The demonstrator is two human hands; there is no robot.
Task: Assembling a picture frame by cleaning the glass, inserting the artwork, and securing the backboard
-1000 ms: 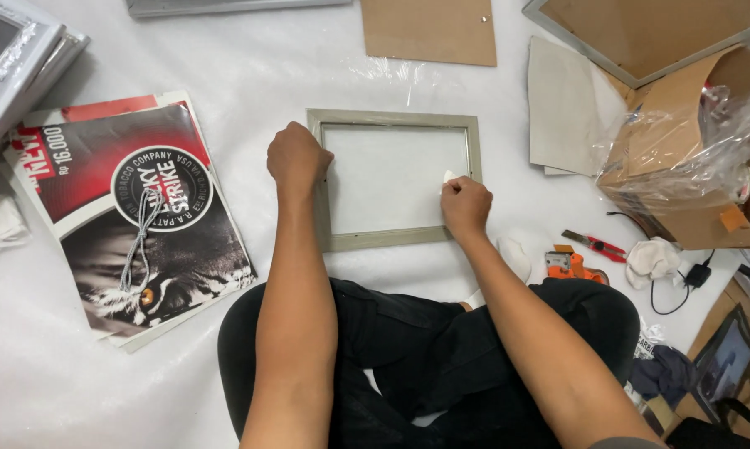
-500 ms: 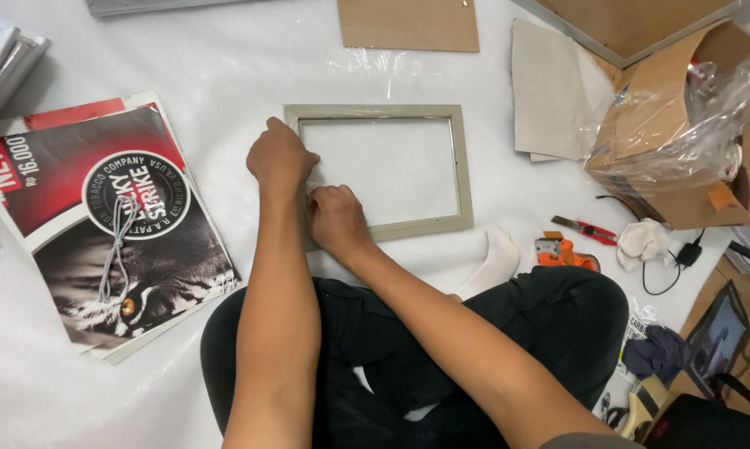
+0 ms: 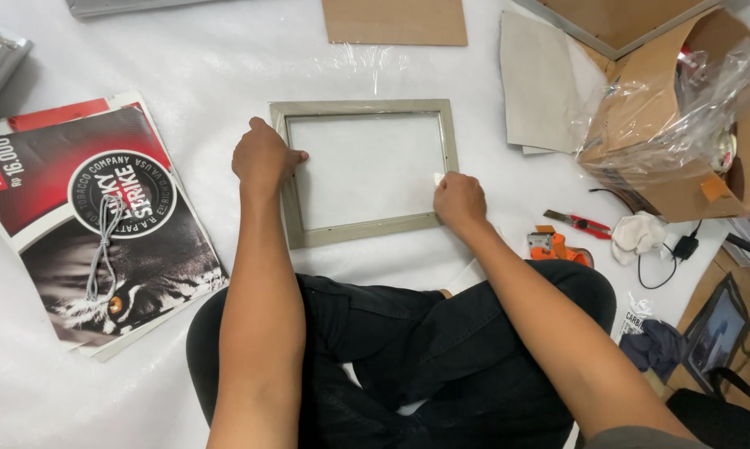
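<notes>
A grey-green picture frame (image 3: 364, 172) is laid flat on the white sheet (image 3: 209, 66), just beyond the crossed legs of the seated person. Its left rail is covered by the left hand (image 3: 263, 158), whose fingers are curled over the rail and pressed on it, with the thumb at the inner edge. The near right corner is touched by the right hand (image 3: 459, 199), which is loosely closed; whether something small is pinched in it cannot be told. To the left of the frame a red and black poster (image 3: 101, 224) is seen, with a grey cord (image 3: 102, 249) lying on it. On the right, a cardboard box (image 3: 683, 125) wrapped in clear plastic is placed, and near it red pliers (image 3: 579, 222) and an orange tool (image 3: 555, 247).
</notes>
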